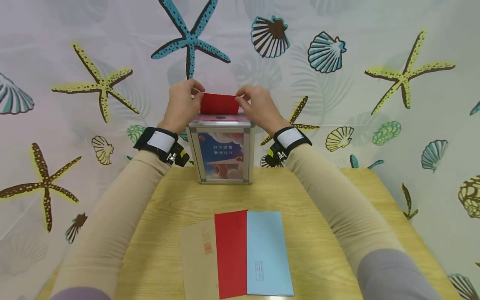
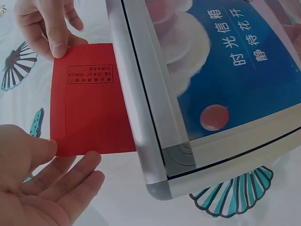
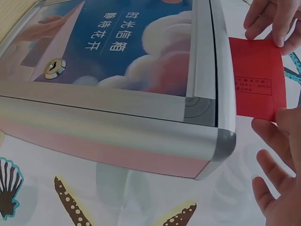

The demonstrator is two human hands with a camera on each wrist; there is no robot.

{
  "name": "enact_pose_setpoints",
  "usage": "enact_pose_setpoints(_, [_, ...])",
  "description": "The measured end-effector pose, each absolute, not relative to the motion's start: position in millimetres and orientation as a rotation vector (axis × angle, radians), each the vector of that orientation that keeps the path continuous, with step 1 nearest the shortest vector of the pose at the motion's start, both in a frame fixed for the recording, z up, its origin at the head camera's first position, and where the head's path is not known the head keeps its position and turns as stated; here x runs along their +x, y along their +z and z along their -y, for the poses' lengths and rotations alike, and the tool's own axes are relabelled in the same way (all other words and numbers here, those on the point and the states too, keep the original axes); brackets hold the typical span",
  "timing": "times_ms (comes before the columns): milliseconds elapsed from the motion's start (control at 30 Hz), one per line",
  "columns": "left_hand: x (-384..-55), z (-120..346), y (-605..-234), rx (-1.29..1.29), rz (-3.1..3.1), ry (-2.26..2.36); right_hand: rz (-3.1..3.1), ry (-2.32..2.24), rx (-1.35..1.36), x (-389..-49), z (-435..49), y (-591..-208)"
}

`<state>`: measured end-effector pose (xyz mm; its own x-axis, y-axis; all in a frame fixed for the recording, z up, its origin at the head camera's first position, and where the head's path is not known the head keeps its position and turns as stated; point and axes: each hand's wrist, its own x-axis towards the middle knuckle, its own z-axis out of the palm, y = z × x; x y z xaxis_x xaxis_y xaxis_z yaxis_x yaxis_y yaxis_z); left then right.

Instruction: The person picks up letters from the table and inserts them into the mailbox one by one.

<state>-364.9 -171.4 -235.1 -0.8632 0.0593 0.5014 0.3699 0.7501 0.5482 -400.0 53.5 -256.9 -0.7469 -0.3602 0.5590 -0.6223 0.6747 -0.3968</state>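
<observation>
Left hand and right hand pinch the envelope at its upper corners; level, even lowering square to the box advised.

Light fell soft and bright, shadows faint.
From where I stood, glare touched the table at its near edge; both wrist views looked greyer, the box bowed slightly, print on the red envelope blurred.

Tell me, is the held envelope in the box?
Not fully: the red envelope shows above the box, between left hand and right hand; its lower end is hidden.
</observation>
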Motion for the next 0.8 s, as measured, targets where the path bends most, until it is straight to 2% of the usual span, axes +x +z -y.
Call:
enact_pose_setpoints(400, [-376,169,-253,-0.384,2.594,-0.723,2.512,0.585,0.794,-399,-52,-265])
enact_pose_setpoints(800, [-371,153,-267,-0.468,2.738,-0.488,2.583,0.252,0.901,-399,-63,-277])
